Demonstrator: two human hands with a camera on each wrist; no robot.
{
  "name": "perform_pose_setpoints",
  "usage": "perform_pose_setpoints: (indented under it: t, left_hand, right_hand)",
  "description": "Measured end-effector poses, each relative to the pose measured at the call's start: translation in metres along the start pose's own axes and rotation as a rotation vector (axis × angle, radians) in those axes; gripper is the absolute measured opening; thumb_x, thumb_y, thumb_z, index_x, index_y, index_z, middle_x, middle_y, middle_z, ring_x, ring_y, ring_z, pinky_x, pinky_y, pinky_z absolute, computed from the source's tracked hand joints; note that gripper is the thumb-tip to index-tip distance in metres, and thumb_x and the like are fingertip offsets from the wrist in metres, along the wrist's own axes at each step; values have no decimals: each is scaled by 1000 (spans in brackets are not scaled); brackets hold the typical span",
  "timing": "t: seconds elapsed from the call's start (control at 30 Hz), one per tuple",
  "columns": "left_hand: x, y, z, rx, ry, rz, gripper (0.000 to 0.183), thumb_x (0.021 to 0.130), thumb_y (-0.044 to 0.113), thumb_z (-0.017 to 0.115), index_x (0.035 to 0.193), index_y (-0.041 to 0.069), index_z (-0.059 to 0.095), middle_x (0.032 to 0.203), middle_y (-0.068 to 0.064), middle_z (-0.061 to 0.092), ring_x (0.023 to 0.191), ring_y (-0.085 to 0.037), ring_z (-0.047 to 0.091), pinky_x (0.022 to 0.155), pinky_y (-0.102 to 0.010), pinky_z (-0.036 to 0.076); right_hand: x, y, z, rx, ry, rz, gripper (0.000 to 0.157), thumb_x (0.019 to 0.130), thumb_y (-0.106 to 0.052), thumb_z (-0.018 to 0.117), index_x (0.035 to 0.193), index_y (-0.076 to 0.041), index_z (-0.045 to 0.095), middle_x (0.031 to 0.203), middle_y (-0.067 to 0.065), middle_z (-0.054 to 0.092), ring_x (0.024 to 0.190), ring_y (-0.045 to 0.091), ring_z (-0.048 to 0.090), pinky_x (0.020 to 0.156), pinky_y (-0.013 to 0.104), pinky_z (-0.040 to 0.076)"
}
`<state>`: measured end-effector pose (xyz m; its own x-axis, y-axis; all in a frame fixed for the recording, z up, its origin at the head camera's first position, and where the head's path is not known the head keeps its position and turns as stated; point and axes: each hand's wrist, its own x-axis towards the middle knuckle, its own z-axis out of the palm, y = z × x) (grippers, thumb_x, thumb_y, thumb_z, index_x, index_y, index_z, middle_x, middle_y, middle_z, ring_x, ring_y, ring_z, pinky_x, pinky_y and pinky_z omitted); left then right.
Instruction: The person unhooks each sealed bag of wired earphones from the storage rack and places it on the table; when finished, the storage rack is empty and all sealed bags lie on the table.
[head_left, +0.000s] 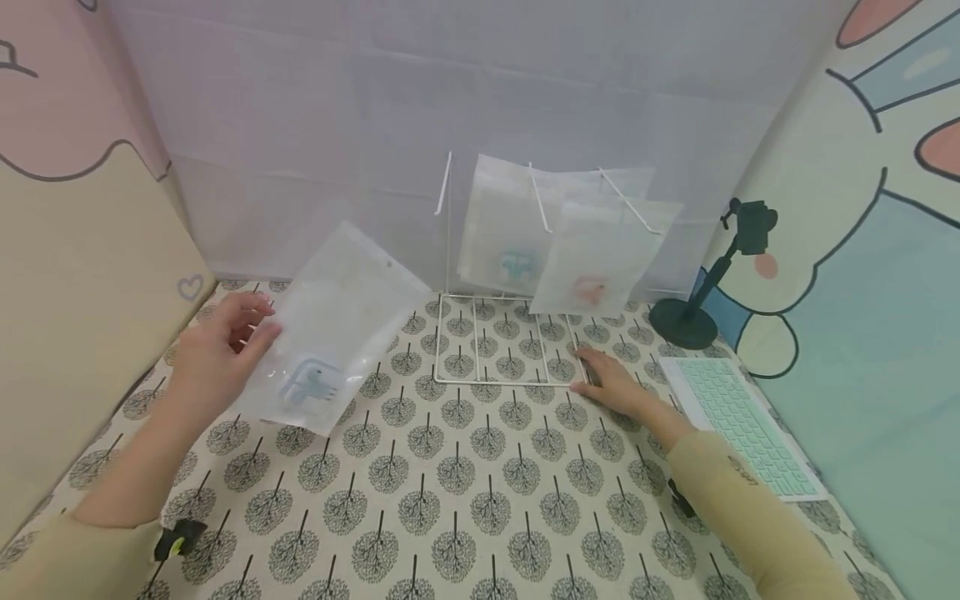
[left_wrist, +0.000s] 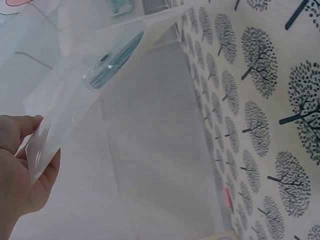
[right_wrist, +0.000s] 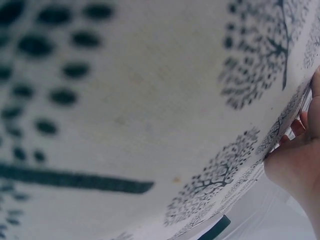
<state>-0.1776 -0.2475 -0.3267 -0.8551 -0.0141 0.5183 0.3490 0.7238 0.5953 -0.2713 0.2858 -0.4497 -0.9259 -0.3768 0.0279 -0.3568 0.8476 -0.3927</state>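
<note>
While the left forearm reaches in from the lower left, its hand (head_left: 221, 346) is held above the tree-patterned tablecloth (head_left: 480, 500), thumb and fingers pinching one edge of a translucent plastic bag (head_left: 341, 308). The bag slants away to the right of those fingers, its punched hole toward the far end; it looks frosted and glossy, with a looped blue item (head_left: 311, 382) at its near end. The right hand (head_left: 611, 383) lies low at the white wire rack's (head_left: 512, 384) near right corner; whether its fingers grip or merely rest cannot be told. Farther back, similar bags (head_left: 603, 250) hang from the rack's prongs.
</note>
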Motion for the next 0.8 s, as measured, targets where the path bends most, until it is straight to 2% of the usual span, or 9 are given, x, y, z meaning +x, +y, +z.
perform_pose_setpoints:
  t: [0.1, 0.23, 0.37, 0.43, 0.53, 0.6, 0.67, 0.8]
  left_hand:
    - [5, -12, 11, 1, -10, 39, 23, 91, 12, 63, 114, 14, 63, 86, -11, 64, 55, -2, 49, 44, -14, 41]
    - [12, -29, 21, -20, -32, 19, 30, 92, 14, 62, 121, 15, 64, 88, -5, 60, 57, -4, 47, 42, -17, 39]
    - [18, -45, 30, -42, -83, -36, 41, 88, 23, 68, 127, 16, 60, 106, -7, 59, 67, -8, 49, 49, -15, 43]
    - [21, -54, 34, -44, -124, -76, 51, 84, 29, 72, 131, 18, 56, 119, -9, 57, 77, -13, 52, 57, -15, 46]
    - [27, -65, 39, -57, -192, -139, 66, 81, 36, 74, 139, 21, 48, 135, -13, 49, 103, -28, 54, 83, -30, 53]
    - [30, -72, 44, -73, -233, -173, 75, 79, 39, 76, 143, 21, 42, 141, -17, 42, 116, -39, 47, 95, -46, 47]
    - [33, -79, 48, -72, -275, -200, 84, 77, 42, 76, 147, 22, 34, 145, -21, 36, 124, -47, 40, 99, -60, 38]
    - [37, -90, 58, -29, -364, -193, 98, 75, 41, 78, 151, 16, 21, 150, -27, 24, 130, -53, 28, 102, -68, 27]
  right_hand:
    - [0, 1, 0, 3, 2, -2, 70, 90, -34, 63, 142, 1, 33, 146, 28, 31, 134, 47, 28, 111, 59, 21]
    - [0, 2, 1, 6, -3, 3, 70, 90, -35, 62, 143, 0, 33, 147, 27, 30, 134, 47, 27, 111, 59, 20]
    - [-1, 2, 2, -2, -5, -6, 70, 90, -36, 62, 142, 0, 33, 146, 28, 31, 133, 47, 28, 111, 59, 21]
    - [-1, 2, 2, -6, -4, -13, 69, 90, -37, 61, 142, 1, 33, 146, 28, 32, 133, 48, 29, 110, 60, 22]
    - [-1, 2, 2, -7, -4, -7, 70, 90, -36, 62, 142, 0, 33, 146, 27, 31, 133, 47, 28, 111, 59, 22]
    - [-1, 2, 1, -4, -2, -5, 70, 90, -35, 62, 143, 0, 33, 147, 27, 31, 133, 47, 28, 111, 59, 21]
    - [-1, 1, 1, 2, 0, 2, 70, 90, -35, 62, 143, 0, 32, 147, 27, 31, 134, 46, 28, 111, 59, 21]
    - [0, 0, 1, 10, 2, -3, 70, 90, -36, 62, 143, 0, 33, 147, 27, 31, 134, 47, 28, 111, 59, 20]
